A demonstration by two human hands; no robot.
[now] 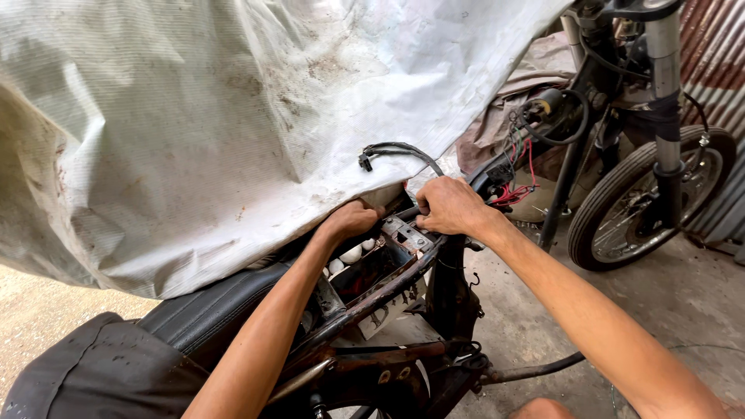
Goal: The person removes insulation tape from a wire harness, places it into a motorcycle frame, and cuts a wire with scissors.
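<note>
A stripped, rusty motorcycle frame [388, 291] lies below me, partly under a large dirty white tarp [194, 116]. My left hand [351, 219] is closed at the tarp's lower edge, by the frame's open compartment. My right hand [450, 206] grips a dark part at the top of the frame, next to a rusty bracket [406, 234]. A black cable with a connector [392, 151] rests on the tarp just above my hands. What my left hand holds is hidden.
A black seat [209, 310] sits at the lower left. The front fork and spoked wheel [648, 202] stand at the right, with red and black wiring [516, 190] beside them. A corrugated metal wall [718, 62] is behind. Concrete floor lies to the right.
</note>
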